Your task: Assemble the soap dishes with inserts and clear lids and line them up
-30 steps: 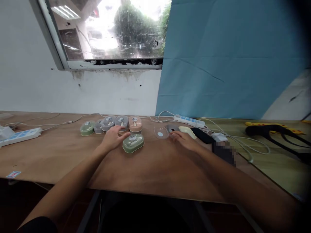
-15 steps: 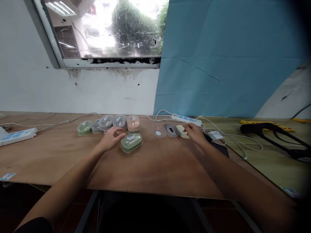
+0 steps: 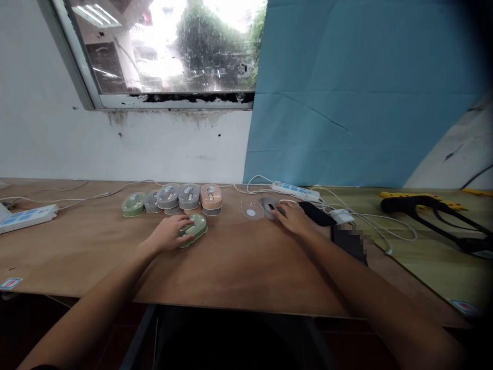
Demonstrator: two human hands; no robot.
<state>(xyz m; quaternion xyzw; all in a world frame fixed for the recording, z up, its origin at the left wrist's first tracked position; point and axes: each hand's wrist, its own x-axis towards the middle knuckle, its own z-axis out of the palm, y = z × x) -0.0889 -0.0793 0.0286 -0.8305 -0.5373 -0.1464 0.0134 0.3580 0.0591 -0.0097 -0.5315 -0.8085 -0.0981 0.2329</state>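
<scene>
My left hand (image 3: 167,234) is closed over the near end of a green oval mouse-like case (image 3: 195,225) lying on the wooden table (image 3: 239,267). Behind it is a row of similar cases: green (image 3: 133,204), three grey ones (image 3: 168,197) and an orange one (image 3: 211,196). My right hand (image 3: 293,218) lies with its fingers curled down beside a grey shell (image 3: 268,205) and a clear shell (image 3: 251,210). The cream shell that lay there is hidden under this hand.
A white power strip (image 3: 26,217) lies at the far left and another (image 3: 296,191) at the back with white cables. A black object (image 3: 316,213) and a white charger (image 3: 341,216) sit right of my right hand. A black and yellow tool (image 3: 423,204) lies far right.
My left hand has closed on the loose green case and drawn it left and nearer. My right hand went out to the cream shell, then came back left over it.
</scene>
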